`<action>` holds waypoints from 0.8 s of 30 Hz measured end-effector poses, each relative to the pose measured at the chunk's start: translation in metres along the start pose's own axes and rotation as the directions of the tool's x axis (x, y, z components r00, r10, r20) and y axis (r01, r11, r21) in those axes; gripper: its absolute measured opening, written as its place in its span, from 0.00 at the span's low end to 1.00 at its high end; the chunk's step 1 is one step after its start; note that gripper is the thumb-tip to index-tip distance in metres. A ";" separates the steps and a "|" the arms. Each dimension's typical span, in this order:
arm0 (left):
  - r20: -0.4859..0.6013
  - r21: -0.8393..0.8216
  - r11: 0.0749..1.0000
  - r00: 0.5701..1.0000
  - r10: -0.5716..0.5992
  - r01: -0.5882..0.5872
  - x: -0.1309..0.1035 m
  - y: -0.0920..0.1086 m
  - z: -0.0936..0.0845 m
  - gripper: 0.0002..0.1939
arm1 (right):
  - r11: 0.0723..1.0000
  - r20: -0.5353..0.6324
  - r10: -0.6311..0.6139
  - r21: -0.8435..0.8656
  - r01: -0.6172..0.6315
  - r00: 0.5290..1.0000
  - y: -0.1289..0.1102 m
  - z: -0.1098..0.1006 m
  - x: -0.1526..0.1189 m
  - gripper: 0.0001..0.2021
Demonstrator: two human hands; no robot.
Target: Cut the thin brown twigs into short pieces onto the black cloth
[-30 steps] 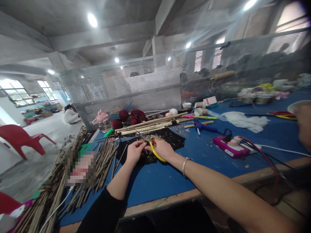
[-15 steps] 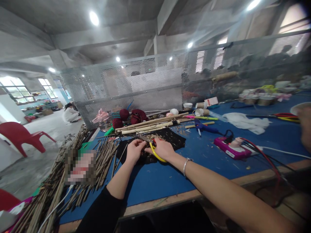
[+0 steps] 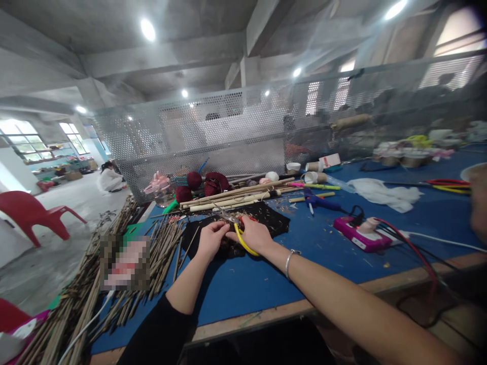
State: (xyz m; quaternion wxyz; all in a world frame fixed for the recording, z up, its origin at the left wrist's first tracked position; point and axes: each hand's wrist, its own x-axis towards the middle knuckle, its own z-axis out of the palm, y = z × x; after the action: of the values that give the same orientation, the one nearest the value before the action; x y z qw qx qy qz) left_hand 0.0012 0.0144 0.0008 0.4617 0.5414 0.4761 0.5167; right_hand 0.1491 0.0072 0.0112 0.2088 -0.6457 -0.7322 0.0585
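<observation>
Right hand (image 3: 254, 236) grips yellow-handled scissors (image 3: 243, 242) over black cloth (image 3: 280, 221) on the counter (image 3: 236, 299); left hand (image 3: 211, 237) is pinched beside the blades (image 3: 228, 216), any piece held too small to tell; scraps (image 3: 254, 211) on the cloth suggest cutting partly done; remainder indeterminable, sticks (image 3: 166, 251) lying alongside.

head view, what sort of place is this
Probably a craft workshop: sticks lie heaped on a blue table, along with what looks like a glue gun, and the right hand holds a yellow-handled tool.
</observation>
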 end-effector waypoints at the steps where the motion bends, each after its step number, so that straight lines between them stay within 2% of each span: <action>1: -0.005 0.004 1.000 1.000 0.000 0.000 0.000 0.000 0.000 0.17 | 1.000 -0.007 -0.005 0.003 0.005 1.000 0.000 0.000 0.000 0.30; 13: -0.050 -0.004 1.000 0.999 -0.017 0.016 0.003 -0.006 0.000 0.17 | 0.999 0.031 -0.041 0.010 0.041 0.999 0.006 0.007 0.004 0.30; 24: -0.029 0.042 0.999 0.999 -0.020 0.021 0.004 -0.006 -0.002 0.18 | 1.000 0.091 0.020 -0.014 -0.019 0.996 0.006 0.006 0.006 0.30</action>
State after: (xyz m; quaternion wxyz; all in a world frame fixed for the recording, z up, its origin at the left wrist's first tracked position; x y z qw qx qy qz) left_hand -0.0011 0.0187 -0.0049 0.4484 0.5388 0.4990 0.5095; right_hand 0.1522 0.0155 0.0048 0.1702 -0.6508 -0.7350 0.0850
